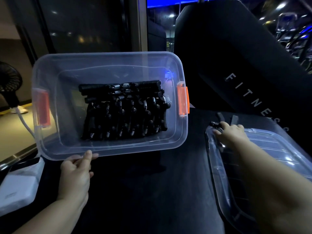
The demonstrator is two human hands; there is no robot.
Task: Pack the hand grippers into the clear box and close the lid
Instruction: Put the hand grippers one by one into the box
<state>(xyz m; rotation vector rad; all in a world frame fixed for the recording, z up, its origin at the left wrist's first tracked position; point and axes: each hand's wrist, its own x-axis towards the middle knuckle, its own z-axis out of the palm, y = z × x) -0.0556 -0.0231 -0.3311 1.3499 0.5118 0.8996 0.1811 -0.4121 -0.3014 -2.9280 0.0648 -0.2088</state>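
So, your left hand [76, 173] pinched the near rim of the clear box [67, 98] and held it tipped toward you, its long side running left to right. Many black hand grippers [125, 112] lay packed inside. One loose hand gripper [219, 116] lay to the right of the box, just past the far corner of the lid [270, 149]. Your right hand [231, 135] was the nearer one. Its fingers curled on it, I think, but it was dark. The lid lay on a black pad [152, 191], with a black seat back [236, 56] behind and a fan [8, 81] far left.
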